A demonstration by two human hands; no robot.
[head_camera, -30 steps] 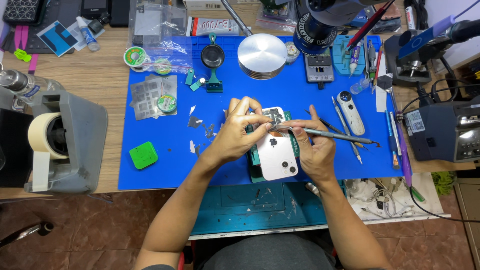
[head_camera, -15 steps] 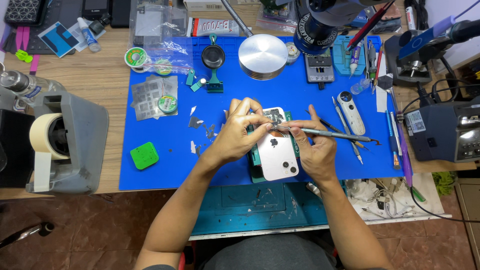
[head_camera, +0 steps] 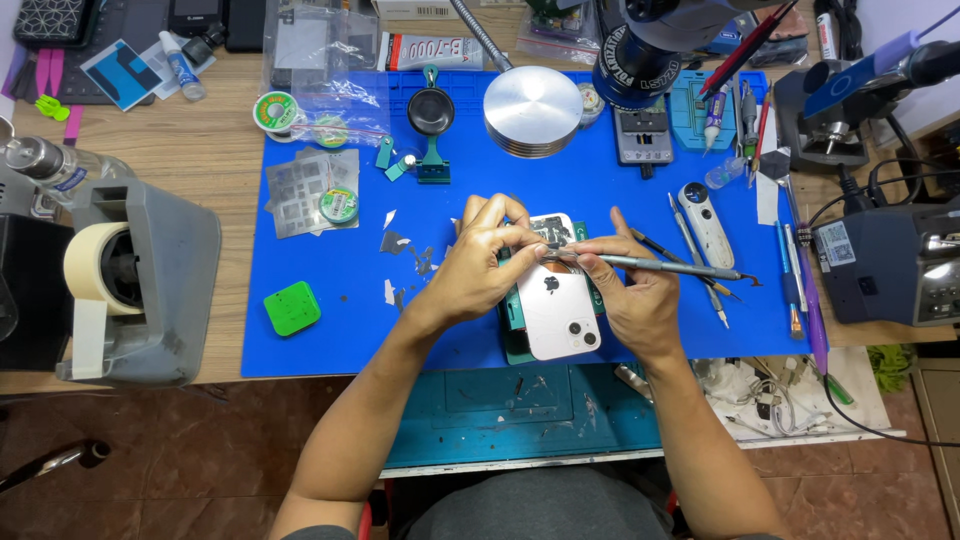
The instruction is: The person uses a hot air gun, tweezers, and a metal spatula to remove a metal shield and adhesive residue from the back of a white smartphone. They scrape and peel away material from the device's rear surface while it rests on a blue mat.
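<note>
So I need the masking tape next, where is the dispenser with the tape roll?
In the head view, the grey tape dispenser stands at the table's left edge, off the blue mat, left of the small green square pad.

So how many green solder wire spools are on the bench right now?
3. One spool at the blue mat's top-left corner, one under the plastic bag beside it, one on the metal stencils. Others may be hidden in the clutter.

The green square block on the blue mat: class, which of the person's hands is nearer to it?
Left. The left hand is on the same side of the white phone as the green square block; the right hand works beyond the phone.
</note>
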